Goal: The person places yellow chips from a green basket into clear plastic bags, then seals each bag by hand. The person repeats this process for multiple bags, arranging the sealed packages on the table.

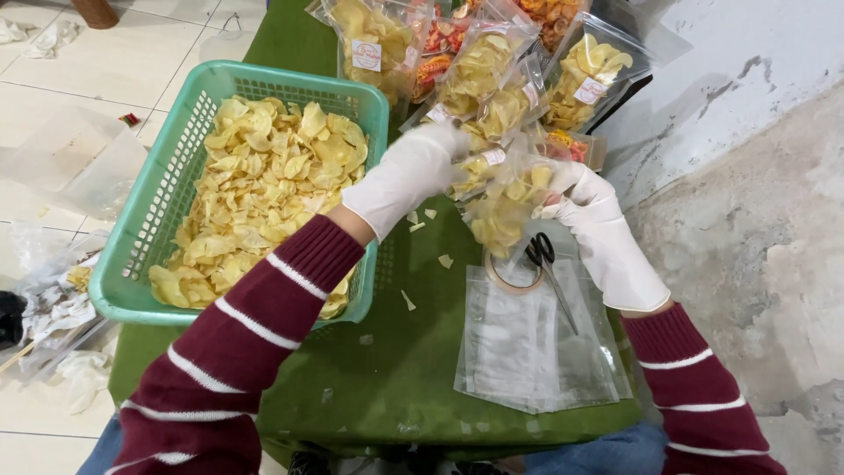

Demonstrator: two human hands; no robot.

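Both hands wear white gloves and meet over the far middle of a green table (387,387). The left hand (413,171) has its fingers closed on the top of a clear bag of yellow chips (501,211), and the right hand (593,215) pinches the same bag from its right side, fingers clamped on the plastic. The bag hangs just above a roll of tape (514,274) and black scissors (545,264), which lie on a stack of empty clear bags (519,352) near the table's right edge. A teal basket (141,255) of loose chips fills the left side. Sealed chip packets (492,62) crowd the far edge.
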